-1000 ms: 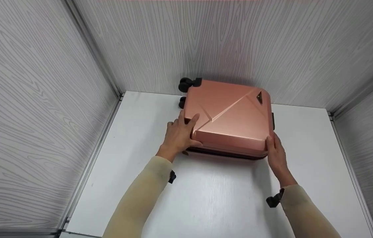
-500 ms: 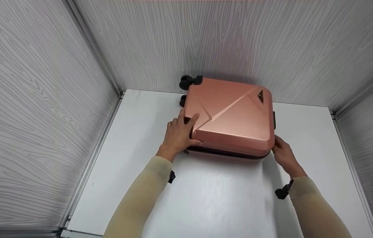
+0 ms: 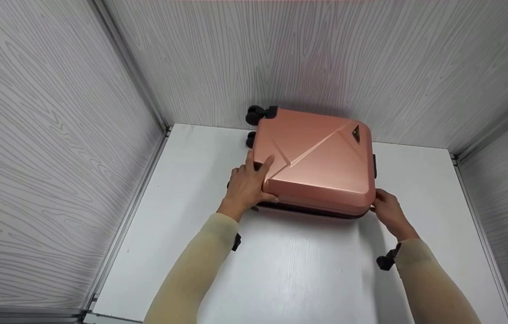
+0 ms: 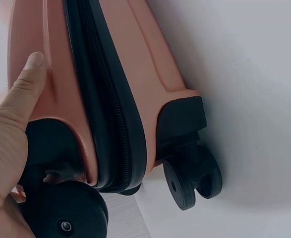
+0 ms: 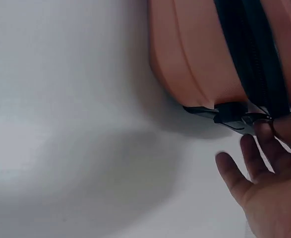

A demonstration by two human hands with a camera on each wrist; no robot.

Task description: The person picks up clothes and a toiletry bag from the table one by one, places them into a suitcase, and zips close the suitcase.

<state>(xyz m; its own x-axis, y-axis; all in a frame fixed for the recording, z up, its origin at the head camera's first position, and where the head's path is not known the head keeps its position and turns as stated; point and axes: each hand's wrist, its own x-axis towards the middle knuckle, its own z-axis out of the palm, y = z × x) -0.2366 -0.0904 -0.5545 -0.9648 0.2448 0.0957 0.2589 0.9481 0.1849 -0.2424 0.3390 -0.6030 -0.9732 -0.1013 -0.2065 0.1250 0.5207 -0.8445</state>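
A rose-pink hard-shell suitcase (image 3: 321, 153) lies on its broad side, its black wheels (image 3: 255, 115) to the left. My left hand (image 3: 244, 186) grips its near left corner. In the left wrist view, the thumb (image 4: 24, 91) lies along the shell beside a black wheel (image 4: 66, 213); the other fingers are mostly hidden. At the near right corner, my right hand (image 3: 389, 209) pinches a small dark zipper pull (image 5: 257, 118) at the end of the black zipper (image 5: 254, 54). The remaining fingers of that hand are loosely bent, apart from the shell.
The suitcase rests on a white tabletop (image 3: 299, 274), close to the grey wood-grain back panel (image 3: 209, 58). Similar panels stand at the left (image 3: 47, 157) and right (image 3: 501, 193). A black side handle (image 3: 374, 165) sits on the suitcase's right end.
My right hand has moved from holding the suitcase's right corner to the zipper pull, slightly right and outward. My left hand stays on its corner; the suitcase has barely shifted.
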